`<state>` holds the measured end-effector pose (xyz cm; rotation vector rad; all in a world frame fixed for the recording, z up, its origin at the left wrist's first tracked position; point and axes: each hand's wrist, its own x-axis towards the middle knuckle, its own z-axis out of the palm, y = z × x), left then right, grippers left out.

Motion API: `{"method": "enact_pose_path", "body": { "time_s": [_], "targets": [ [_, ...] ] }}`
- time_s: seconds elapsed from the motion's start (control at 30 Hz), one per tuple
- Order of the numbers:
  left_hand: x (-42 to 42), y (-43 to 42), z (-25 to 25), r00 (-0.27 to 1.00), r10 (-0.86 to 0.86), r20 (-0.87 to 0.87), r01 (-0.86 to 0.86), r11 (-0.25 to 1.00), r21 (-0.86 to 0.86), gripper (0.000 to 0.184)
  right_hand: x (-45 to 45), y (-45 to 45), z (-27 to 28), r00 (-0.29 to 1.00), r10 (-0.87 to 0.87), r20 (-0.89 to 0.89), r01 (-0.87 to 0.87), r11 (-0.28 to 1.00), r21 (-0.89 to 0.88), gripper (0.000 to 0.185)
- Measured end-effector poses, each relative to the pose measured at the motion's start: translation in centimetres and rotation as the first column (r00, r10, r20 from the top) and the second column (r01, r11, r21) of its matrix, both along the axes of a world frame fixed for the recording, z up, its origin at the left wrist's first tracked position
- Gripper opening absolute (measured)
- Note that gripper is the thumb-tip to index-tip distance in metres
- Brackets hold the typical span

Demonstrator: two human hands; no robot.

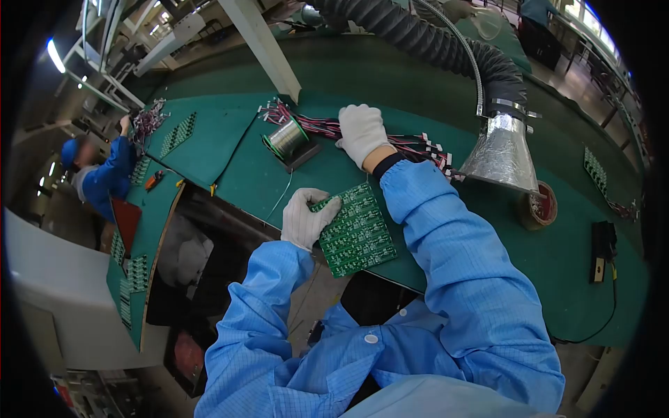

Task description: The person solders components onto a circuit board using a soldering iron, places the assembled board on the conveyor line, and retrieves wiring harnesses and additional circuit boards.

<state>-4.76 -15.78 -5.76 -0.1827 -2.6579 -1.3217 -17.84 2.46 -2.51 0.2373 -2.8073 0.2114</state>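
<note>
A green circuit board panel [357, 233] is gripped at its upper left corner by my gloved left hand [306, 217], thumb on top. It is held tilted at the table's front edge. Farther forward, my gloved right hand [364, 132] lies over a bundle of red, black and white wires [317, 125], its fingers curled down around part of it. The bundle shows on both sides of that hand; the fingertips are hidden. White connectors [433, 146] stick out at the right end. A spool of solder wire [286, 139] on a stand is left of the bundle.
A foil-wrapped fume hood [502, 157] on a ribbed hose [418, 38] hangs to the right, beside a tape roll [540, 207]. A black device [603, 251] with a cable lies far right. A co-worker [104, 171] in blue sits left, near more boards [178, 134].
</note>
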Motion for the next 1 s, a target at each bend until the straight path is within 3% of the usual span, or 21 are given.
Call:
{"method": "enact_pose_path", "body": {
  "time_s": [0.03, 0.1, 0.13, 0.17, 0.27, 0.37, 0.4, 0.5, 0.53, 0.6, 0.63, 0.7, 0.73, 0.8, 0.93, 1.0],
  "targets": [
    [0.0, 0.0, 0.0, 1.0, 0.004, 0.0, -0.004, 1.0, -0.001, 0.041, 0.7, 0.8, -0.7, 0.971, -0.043, -0.234, 0.043, 0.999, -0.006, 0.045],
    [0.1, -0.3, -0.2, 1.0, -0.013, -0.025, 0.014, 0.999, 0.033, 0.043, 0.9, 1.5, -0.8, 0.996, -0.087, -0.002, 0.086, 0.994, -0.065, 0.049],
    [0.1, -0.5, -0.3, 0.998, -0.029, -0.055, 0.031, 0.999, 0.04, 0.044, 0.2, 2.0, -0.2, 0.978, 0.003, 0.21, 0.002, 1.0, -0.027, 0.038],
    [0.1, -0.6, -0.5, 0.999, -0.03, -0.046, 0.032, 0.998, 0.046, 0.044, 0.2, 1.9, -0.1, 0.976, 0.001, 0.219, 0.003, 1.0, -0.021, 0.038],
    [0.3, -0.7, -0.1, 1.0, -0.002, 0.012, 0.001, 0.996, 0.084, 0.046, 1.6, 1.2, 1.6, 0.939, 0.047, 0.34, -0.094, 0.988, 0.123, 0.015],
    [0.3, -0.7, 0.4, 0.999, 0.004, 0.038, -0.012, 0.982, 0.189, 0.05, 2.0, 0.0, 0.8, 0.952, -0.017, 0.306, -0.005, 0.997, 0.071, 0.016],
    [0.3, -0.8, 0.5, 0.999, -0.013, 0.039, 0.004, 0.974, 0.228, 0.052, 3.2, 0.0, 2.2, 0.936, -0.074, 0.345, 0.118, 0.987, -0.108, 0.023],
    [-0.6, -1.2, 0.5, 0.992, -0.075, 0.098, 0.05, 0.972, 0.231, 0.055, 3.5, 0.8, 2.5, 0.939, -0.044, 0.34, 0.122, 0.97, -0.211, 0.021],
    [-1.0, -1.5, 1.0, 0.987, -0.128, 0.099, 0.105, 0.972, 0.212, 0.061, 3.8, 1.0, 2.9, 0.963, -0.095, 0.254, 0.182, 0.922, -0.343, 0.024],
    [-2.8, -2.7, -0.4, 0.97, -0.222, 0.094, 0.184, 0.935, 0.303, 0.067, 3.2, 2.1, 4.7, 0.937, -0.026, 0.349, 0.241, 0.771, -0.589, 0.023],
    [-2.6, -2.5, 0.8, 0.95, -0.276, 0.145, 0.2, 0.897, 0.394, 0.073, 4.3, 2.7, 6.1, 0.934, 0.076, 0.35, 0.234, 0.61, -0.757, 0.023],
    [-3.3, -3.0, 0.5, 0.911, -0.349, 0.217, 0.178, 0.811, 0.558, 0.078, 7.5, 2.8, 8.0, 0.952, 0.074, 0.297, 0.215, 0.528, -0.821, 0.023],
    [-3.4, -3.2, 1.1, 0.872, -0.401, 0.279, 0.171, 0.785, 0.595, 0.079, 10.1, 2.3, 9.4, 0.949, 0.05, 0.311, 0.217, 0.613, -0.76, 0.025],
    [-2.2, -4.7, 3.4, 0.805, -0.478, 0.352, 0.252, 0.813, 0.525, 0.077, 12.1, 3.0, 7.6, 0.979, -0.017, 0.204, 0.114, 0.875, -0.471, 0.029],
    [-2.2, -5.5, 1.7, 0.809, -0.537, 0.241, 0.312, 0.738, 0.598, 0.073, 16.9, 5.5, 6.9, 0.971, -0.169, 0.168, 0.192, 0.972, -0.135, 0.024],
    [-2.3, -5.8, 1.0, 0.807, -0.534, 0.253, 0.309, 0.746, 0.589, 0.072, 18.9, 8.4, 4.2, 0.97, -0.106, 0.221, 0.137, 0.982, -0.132, 0.023]
  ]
}}
